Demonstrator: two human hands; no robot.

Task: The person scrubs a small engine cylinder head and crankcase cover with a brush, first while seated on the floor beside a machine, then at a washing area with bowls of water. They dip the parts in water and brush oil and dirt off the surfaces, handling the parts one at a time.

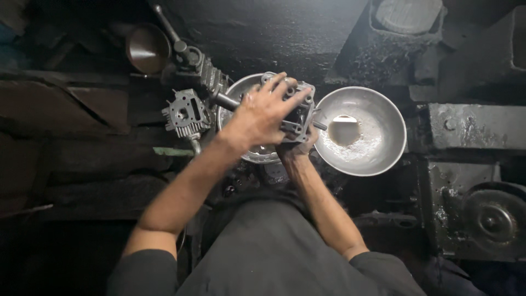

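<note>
Grey cast metal filled the middle of the head view: a finned engine cylinder head (298, 118) was held between both hands above the gap where two steel bowls met. The left hand (263, 115) lay spread over its top, fingers clasped down across the casting, while the right hand (298, 147) cupped it from beneath, grasping its lower edge; only its knuckles and wrist showed, so how firmly it held could not be told. The part hung over the rim of the left steel bowl (235, 90) and just beside the larger right steel bowl (378, 131), which held a pale residue and a small pool at its bottom. In my judgement the chief risk was a slip: the casting looked heavy and probably oily, and if the under hand gave way it would have dropped onto a bowl rim, tipping it and spilling what lay inside. A second cylinder head (186, 114) sat to the left, touching a dark bench vice (200, 66) whose handle (166, 23) reached up and away. A brown funnel-shaped dish (147, 48) stood behind it. Blackened machine blocks (471, 131) crowded the right side, leaving little room to set anything down.
</note>
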